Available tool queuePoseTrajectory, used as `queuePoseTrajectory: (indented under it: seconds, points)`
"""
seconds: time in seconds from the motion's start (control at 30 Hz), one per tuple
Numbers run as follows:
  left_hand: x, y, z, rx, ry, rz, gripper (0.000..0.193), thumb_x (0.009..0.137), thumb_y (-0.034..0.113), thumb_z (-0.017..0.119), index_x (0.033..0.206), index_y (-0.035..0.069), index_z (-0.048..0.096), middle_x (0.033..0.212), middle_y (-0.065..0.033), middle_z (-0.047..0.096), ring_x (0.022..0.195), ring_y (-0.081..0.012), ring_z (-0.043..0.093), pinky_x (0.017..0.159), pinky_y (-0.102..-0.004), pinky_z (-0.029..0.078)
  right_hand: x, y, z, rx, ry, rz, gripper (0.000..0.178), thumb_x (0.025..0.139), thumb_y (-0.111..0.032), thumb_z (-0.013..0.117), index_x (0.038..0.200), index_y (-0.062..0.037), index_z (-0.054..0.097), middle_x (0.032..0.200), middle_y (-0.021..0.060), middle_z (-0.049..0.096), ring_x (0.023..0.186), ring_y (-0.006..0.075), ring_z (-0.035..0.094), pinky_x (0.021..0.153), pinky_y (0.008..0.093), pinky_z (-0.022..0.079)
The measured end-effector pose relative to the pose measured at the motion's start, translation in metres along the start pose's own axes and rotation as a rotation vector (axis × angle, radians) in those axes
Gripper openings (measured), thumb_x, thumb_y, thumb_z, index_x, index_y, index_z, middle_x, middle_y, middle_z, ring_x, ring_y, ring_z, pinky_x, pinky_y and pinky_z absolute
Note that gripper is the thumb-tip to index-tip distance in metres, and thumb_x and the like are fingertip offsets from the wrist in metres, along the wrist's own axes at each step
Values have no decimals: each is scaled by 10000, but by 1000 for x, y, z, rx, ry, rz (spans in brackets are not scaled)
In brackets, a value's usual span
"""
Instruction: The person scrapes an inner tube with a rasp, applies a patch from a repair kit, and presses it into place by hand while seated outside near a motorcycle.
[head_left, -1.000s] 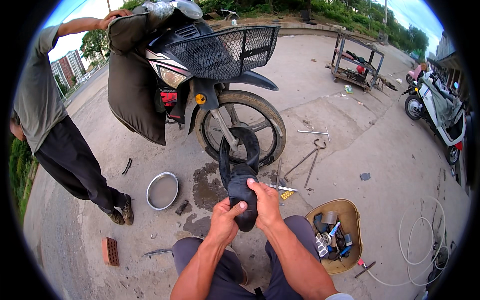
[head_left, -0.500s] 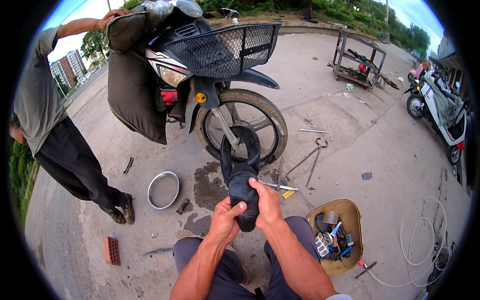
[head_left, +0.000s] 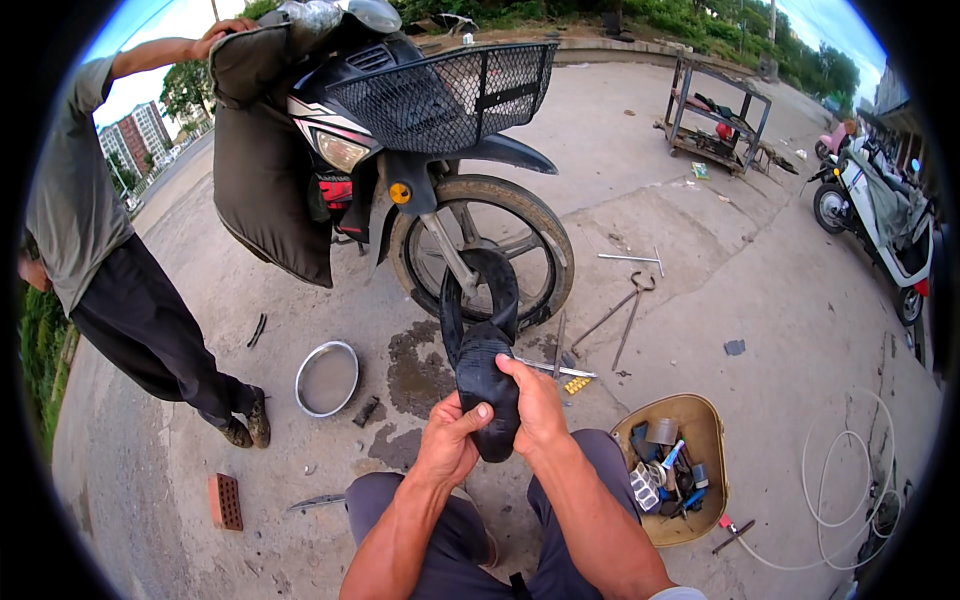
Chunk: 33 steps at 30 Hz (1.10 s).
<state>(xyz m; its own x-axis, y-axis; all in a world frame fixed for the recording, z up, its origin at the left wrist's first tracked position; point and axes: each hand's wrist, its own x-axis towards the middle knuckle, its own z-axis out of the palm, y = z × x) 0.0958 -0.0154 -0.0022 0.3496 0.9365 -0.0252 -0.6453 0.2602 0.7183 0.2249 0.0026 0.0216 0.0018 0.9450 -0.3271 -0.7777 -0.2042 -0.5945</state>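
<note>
Hardly anything has been moved since the earlier frame; only the view is shifted very slightly, and the same grip is kept on the black tube. Its near part is held between the left hand and the right hand, just above the knees. The fingers of both hands are closed around its sides, partly hidden below it, and both thumbs are laid on its upper face. The far part of the tube is bent into a loop, seen against the front wheel of the motorbike; whether the wheel is touched by it cannot be told. On the ground, a round basin and a brick are seen at the left. At the right of the tube, a yellow pack, a T-shaped wrench and long tongs are lying. Near the right knee, a box is filled with small tools. The motorbike's handlebar cover is touched by the hand of a standing person at the left.
</note>
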Motion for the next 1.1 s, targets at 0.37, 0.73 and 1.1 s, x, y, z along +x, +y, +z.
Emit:
queuePoseTrajectory:
  seconds: [0.37,0.73,1.1]
  points:
    - [0,-2,-3,-23,-32,-7,275,924,29,666,1194,-17,638,1140,-106,706,1019,-196,692,931,-347,552,-3,-6,0,-70,-12,-2,239,907,-192,671,913,46,693,832,97,706,669,149,659,621,277,523]
    - [1,-3,-6,-22,-19,-33,264,931,56,668,1178,-30,637,1132,-114,707,1010,-203,694,929,-353,550,8,4,-5,-151,18,-131,196,879,-148,723,822,37,696,765,53,686,628,97,608,575,246,474]
    - [0,-4,-11,-5,18,-30,250,941,66,657,1167,-36,630,1109,-118,713,980,-199,703,905,-348,560,8,5,-4,-456,39,-358,364,906,-217,723,619,-19,617,594,-55,529,557,22,413,477,244,316]
